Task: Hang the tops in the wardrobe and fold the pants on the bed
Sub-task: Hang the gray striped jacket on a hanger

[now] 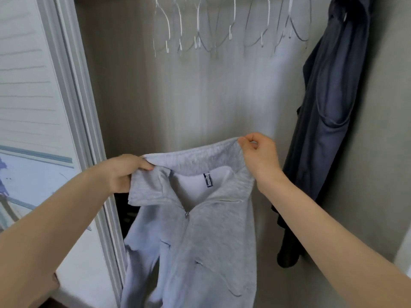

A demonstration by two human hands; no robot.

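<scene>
A light grey zip-neck sweatshirt (200, 236) hangs in front of me, held up by its collar inside the open wardrobe. My left hand (124, 172) grips the collar's left end, thumb on top of the fabric. My right hand (259, 152) pinches the collar's right end and holds it a little higher. The zip is partly open and a dark label shows inside the neck. The sweatshirt's lower part runs out of the frame.
Several empty white hangers (213, 30) hang in a row at the top of the wardrobe. A dark blue-grey garment (329, 112) hangs at the right side wall. A white sliding door frame (84, 130) stands on the left.
</scene>
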